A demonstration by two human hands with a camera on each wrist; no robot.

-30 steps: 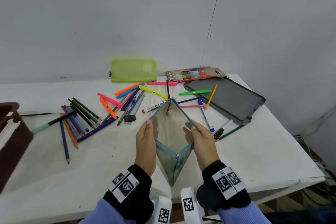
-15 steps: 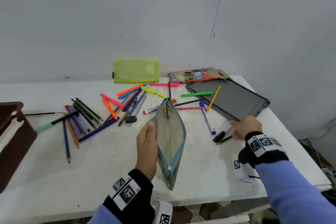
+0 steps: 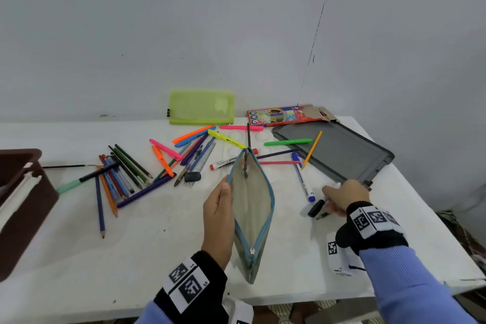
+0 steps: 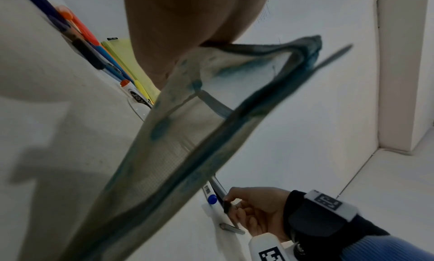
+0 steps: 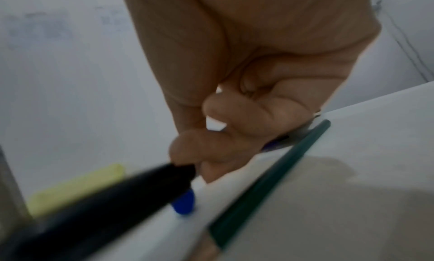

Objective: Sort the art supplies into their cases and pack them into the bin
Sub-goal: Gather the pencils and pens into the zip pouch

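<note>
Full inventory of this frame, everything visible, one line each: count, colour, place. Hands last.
Blue-trimmed mesh zip pouch: 1, grey-green, unzipped, held up at centre.
Lime mesh pouch: 1, against the back wall.
Coloured-pencil box: 1, red card, back right.
Dark grey flat case: 1, right of table.
Brown bin: 1, left edge.
Loose pencils: many, mixed colours, left pile.
Highlighters and pens: several, neon, centre back.
Blue-capped marker: 1, white, right of the pouch.
Black-capped marker: 1, at the right fingers.
White table: 1.
Left hand: holds the pouch's rim.
Right hand: fingers curled round the black-capped marker.
</note>
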